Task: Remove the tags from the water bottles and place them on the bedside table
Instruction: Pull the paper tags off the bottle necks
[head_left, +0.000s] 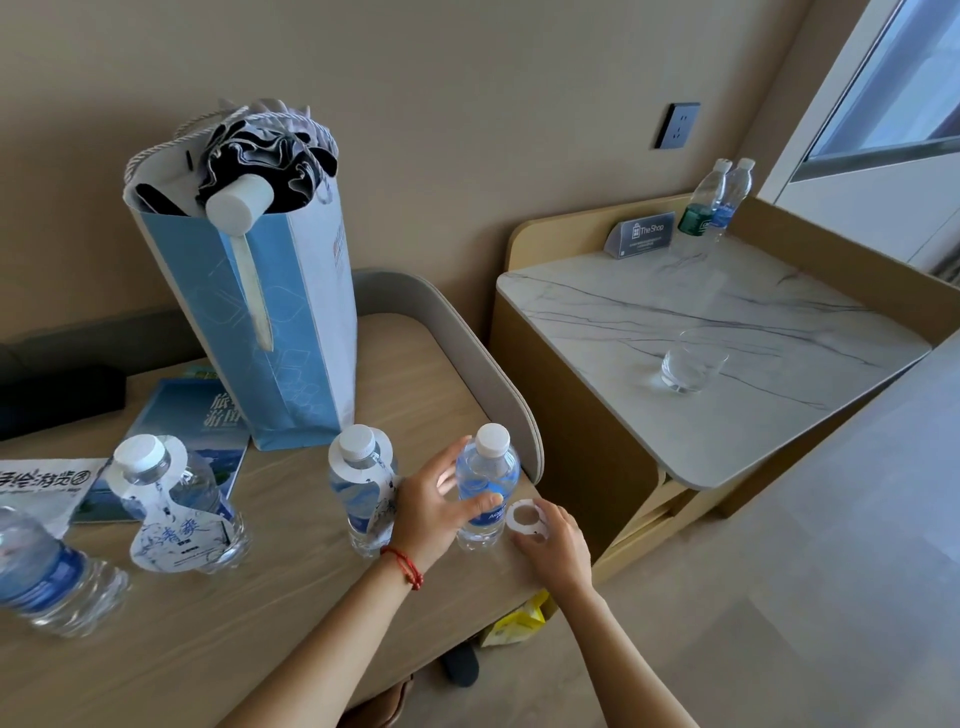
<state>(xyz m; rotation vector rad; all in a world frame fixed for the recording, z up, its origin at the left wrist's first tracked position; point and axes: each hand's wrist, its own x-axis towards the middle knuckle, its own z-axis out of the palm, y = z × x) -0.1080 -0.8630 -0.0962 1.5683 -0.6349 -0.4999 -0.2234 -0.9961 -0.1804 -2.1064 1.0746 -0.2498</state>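
Note:
My left hand (436, 506) grips an upright water bottle (488, 467) near the right edge of the wooden table (260, 597); this bottle has no tag on its neck. My right hand (553, 545) holds a white paper tag (527, 517) with a round hole, just right of that bottle. Behind my left hand stands a second bottle (358, 483) with a tag (382, 506) hanging from its neck. Further left, a third bottle (171, 493) carries a large blue-and-white tag (171, 530). Another bottle (47, 577) lies at the left edge.
A tall blue paper bag (280, 322) with a folded umbrella stands behind the bottles, beside brochures (182, 415). To the right is the marble-topped bedside table (623, 312) with a glass (693, 364), a small sign (641, 234) and two bottles (719, 200) at its back.

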